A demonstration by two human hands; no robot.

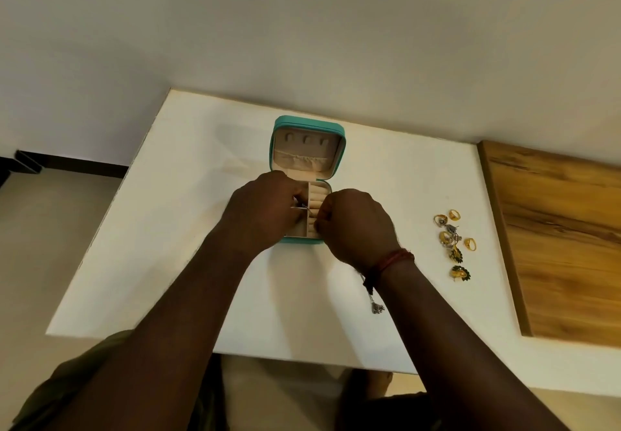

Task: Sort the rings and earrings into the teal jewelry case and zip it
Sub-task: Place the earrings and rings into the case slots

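The teal jewelry case (307, 126) lies open on the white table (188, 195), its lid folded back and its beige compartments showing. Both my hands are over its lower tray. My left hand (260, 210) and my right hand (353, 225) have curled fingers that pinch a small silver piece of jewelry (304, 208) between them, above the ring rolls. To the right, several gold rings (452, 227) and two green-and-gold earrings (459, 272) lie loose on the table. A small silver earring (377, 309) lies near my right wrist.
A wooden board (557, 242) covers the table's right end. A pale wall stands just behind the case. The table's front edge runs close to my body, and the floor shows at the left.
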